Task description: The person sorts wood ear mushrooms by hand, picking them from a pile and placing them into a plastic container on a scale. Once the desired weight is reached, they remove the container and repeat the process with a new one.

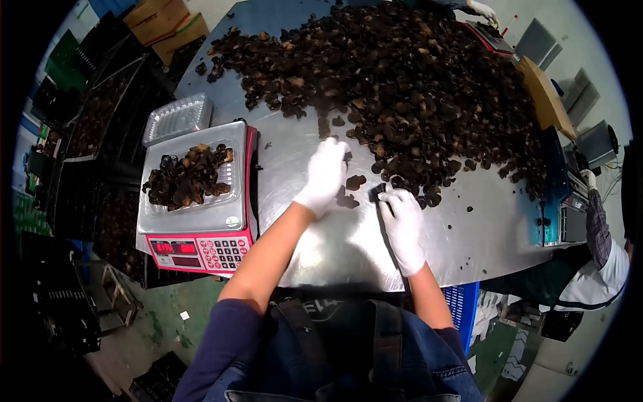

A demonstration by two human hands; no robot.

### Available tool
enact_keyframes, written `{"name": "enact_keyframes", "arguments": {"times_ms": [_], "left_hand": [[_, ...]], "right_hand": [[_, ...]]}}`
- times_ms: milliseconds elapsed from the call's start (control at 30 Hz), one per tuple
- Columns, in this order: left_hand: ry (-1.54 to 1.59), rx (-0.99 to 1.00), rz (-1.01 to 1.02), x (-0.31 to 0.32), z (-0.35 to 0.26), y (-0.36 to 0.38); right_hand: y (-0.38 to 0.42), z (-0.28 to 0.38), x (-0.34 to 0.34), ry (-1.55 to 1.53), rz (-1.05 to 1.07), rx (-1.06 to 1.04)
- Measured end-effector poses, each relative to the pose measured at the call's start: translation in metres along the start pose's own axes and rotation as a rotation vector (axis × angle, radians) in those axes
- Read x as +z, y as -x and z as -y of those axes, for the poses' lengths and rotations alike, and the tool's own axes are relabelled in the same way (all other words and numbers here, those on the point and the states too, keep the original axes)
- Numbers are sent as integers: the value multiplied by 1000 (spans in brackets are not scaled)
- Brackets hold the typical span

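My left hand (325,175), in a white glove, is over the metal table with its fingers curled together. Dark bits show at its fingertips, but what it grips is hidden. Loose wood ear mushroom pieces (355,181) lie just right of it. My right hand (404,224), also gloved, is closed with a small black thing (377,192) at its fingertips, whose kind I cannot make out. A dark strip runs down beside that hand. Beyond both hands spreads a large heap of dark wood ear mushrooms (415,87).
At left, a red scale (201,253) bears a clear plastic tray (231,175) of mushrooms. Another clear tray (177,119) sits behind it. Stacked black crates (110,144) stand further left. A co-worker's arm (598,221) is at right; another gloved hand (483,11) shows at the far end.
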State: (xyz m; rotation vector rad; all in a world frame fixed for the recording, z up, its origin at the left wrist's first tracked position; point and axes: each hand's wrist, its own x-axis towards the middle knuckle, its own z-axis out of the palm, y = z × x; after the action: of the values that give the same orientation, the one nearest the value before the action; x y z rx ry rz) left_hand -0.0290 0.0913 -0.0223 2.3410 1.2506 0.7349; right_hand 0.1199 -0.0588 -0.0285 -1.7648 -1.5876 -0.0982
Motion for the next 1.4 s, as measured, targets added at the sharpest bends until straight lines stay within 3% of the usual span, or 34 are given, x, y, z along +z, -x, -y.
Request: {"name": "enact_keyframes", "arguments": {"times_ms": [100, 233, 333, 367, 400, 467, 533, 600, 700, 800, 867, 933, 1000, 1133, 1200, 1267, 1300, 1367, 1400], "left_hand": [[92, -60, -84, -19, 6, 27], [228, -91, 14, -33, -1, 65], [188, 76, -15, -20, -13, 77], [157, 102, 86, -14, -17, 74], [120, 122, 180, -8, -20, 69], [65, 284, 41, 21, -15, 68], [-124, 210, -3, 39, -21, 66], [-237, 236, 182, 35, -16, 59], [-254, 290, -5, 42, -4, 64], [-283, 236, -16, 4, -9, 61], [-227, 215, 3, -64, -18, 63], [40, 193, -294, -133, -16, 74], [-115, 194, -533, -170, 17, 79], [-54, -198, -708, -249, 71, 107], [70, -261, -812, -263, 90, 117], [-170, -299, -712, -261, 115, 122], [-224, -222, -645, -255, 121, 124], [-378, -202, -539, -241, 125, 129], [-472, -188, -519, -237, 124, 130]], "right_hand": [[25, -4, -18, -114, -59, 74], [39, -1, -22, -154, -56, 180], [33, 8, -20, -71, 100, 278], [29, 13, -18, 6, 222, 329], [22, 19, -18, 101, 258, 257], [13, 23, -13, 116, 277, 151], [1, 28, -9, 144, 315, 187], [-7, 26, -2, 225, 302, 131], [-7, 9, 11, 320, 316, 18], [-7, -7, 19, 198, 230, 71], [-6, -9, 19, 176, 129, 61], [-3, -15, 19, 172, 139, 107], [1, -26, 23, 132, 164, 166], [-17, 6, 20, -126, 54, 142], [-44, 57, 17, -345, 24, 77], [-67, 112, 18, -551, 116, 174], [-77, 132, 24, -618, 120, 39], [-94, 177, 39, -785, 197, -14], [-103, 193, 46, -723, 241, -138]]}}
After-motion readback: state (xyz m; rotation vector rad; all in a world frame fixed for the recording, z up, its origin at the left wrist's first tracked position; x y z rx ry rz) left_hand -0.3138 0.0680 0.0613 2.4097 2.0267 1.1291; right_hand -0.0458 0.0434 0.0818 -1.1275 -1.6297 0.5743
